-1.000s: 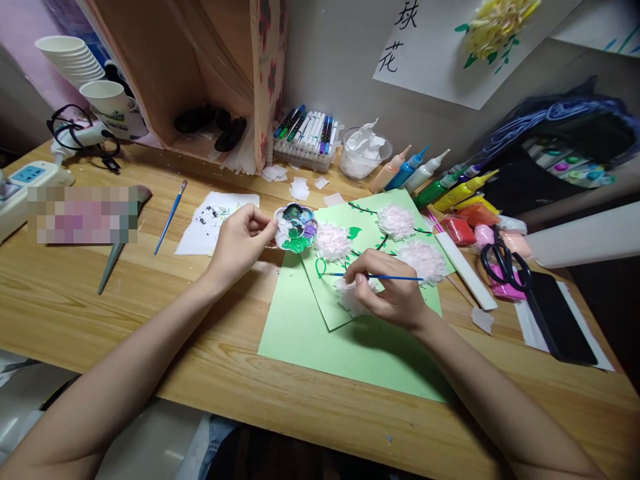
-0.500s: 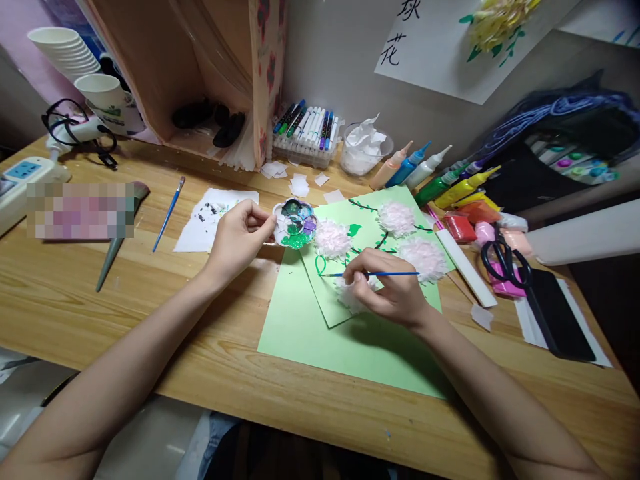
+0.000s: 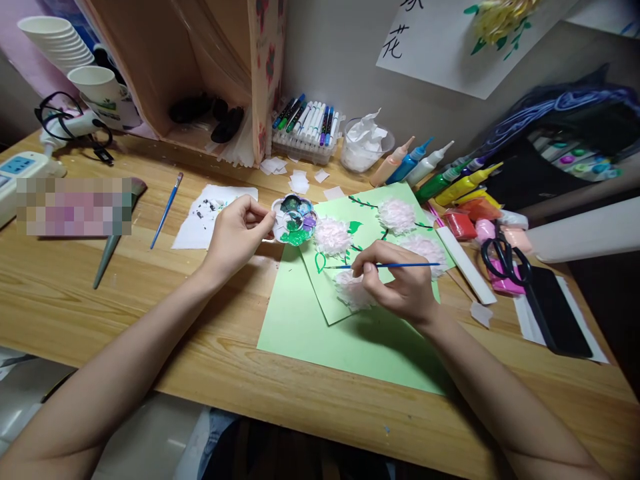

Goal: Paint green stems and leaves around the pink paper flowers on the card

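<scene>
My left hand [image 3: 243, 233] pinches the edge of a flower-shaped paint palette [image 3: 294, 221], which has green, purple and dark paint in its wells. A thin blue paintbrush [image 3: 407, 265] is gripped in my right hand [image 3: 395, 280]. The brush tip is close to a green leaf outline [image 3: 320, 262] on a light green card [image 3: 327, 303]. Fluffy pale pink flowers [image 3: 333, 237] with dark stems and small green leaves stand on this card. It lies on a larger green sheet [image 3: 300, 333]; my right hand partly hides one flower.
Behind the card are a marker box [image 3: 305, 143], a tub of crumpled paper [image 3: 367, 150] and paint bottles [image 3: 415, 163]. Scissors [image 3: 506, 260] and a black phone [image 3: 557, 313] lie right. Another brush [image 3: 167, 212] and a stained paper [image 3: 205, 217] lie left. Paper cups [image 3: 95, 87] stand back left.
My right hand has shifted slightly right and up with the brush, and the brush tip has moved off the lower end of the leaf outline. My left hand still holds the palette.
</scene>
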`<action>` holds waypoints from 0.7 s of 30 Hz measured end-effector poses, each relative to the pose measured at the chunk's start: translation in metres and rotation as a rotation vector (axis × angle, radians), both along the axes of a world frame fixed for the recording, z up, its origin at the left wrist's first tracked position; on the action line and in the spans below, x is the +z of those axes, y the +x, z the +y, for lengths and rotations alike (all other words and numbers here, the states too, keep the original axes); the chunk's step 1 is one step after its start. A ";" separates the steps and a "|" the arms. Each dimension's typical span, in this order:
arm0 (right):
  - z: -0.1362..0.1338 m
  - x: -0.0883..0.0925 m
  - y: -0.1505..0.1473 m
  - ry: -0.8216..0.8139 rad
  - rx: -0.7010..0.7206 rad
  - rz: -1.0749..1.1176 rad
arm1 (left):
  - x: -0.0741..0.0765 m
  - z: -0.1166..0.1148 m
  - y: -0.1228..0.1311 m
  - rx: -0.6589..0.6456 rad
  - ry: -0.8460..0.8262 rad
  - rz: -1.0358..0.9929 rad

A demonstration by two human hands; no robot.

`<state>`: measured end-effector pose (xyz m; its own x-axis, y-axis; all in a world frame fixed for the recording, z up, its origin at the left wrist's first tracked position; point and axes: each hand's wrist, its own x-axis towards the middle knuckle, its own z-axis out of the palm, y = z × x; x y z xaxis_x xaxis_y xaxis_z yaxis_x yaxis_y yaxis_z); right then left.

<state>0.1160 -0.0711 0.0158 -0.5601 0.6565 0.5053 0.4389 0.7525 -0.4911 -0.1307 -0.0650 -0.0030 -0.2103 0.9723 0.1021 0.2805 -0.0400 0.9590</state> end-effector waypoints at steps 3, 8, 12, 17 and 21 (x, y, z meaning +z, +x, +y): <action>0.000 -0.001 -0.002 0.030 -0.006 -0.021 | 0.000 0.000 0.001 0.004 -0.002 -0.011; -0.002 -0.002 -0.002 -0.019 0.036 -0.012 | 0.000 0.000 0.001 0.006 0.001 -0.030; -0.001 -0.002 -0.001 -0.038 -0.020 -0.012 | -0.002 0.001 -0.001 -0.004 0.011 -0.032; -0.003 -0.002 -0.002 -0.055 0.019 -0.015 | -0.002 0.001 -0.001 0.001 0.009 -0.027; -0.003 -0.001 -0.003 -0.044 -0.032 -0.010 | -0.002 0.001 -0.001 -0.001 0.014 -0.017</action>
<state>0.1134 -0.0742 0.0148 -0.5436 0.6953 0.4702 0.4670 0.7160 -0.5189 -0.1313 -0.0641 -0.0049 -0.2107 0.9711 0.1121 0.2641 -0.0538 0.9630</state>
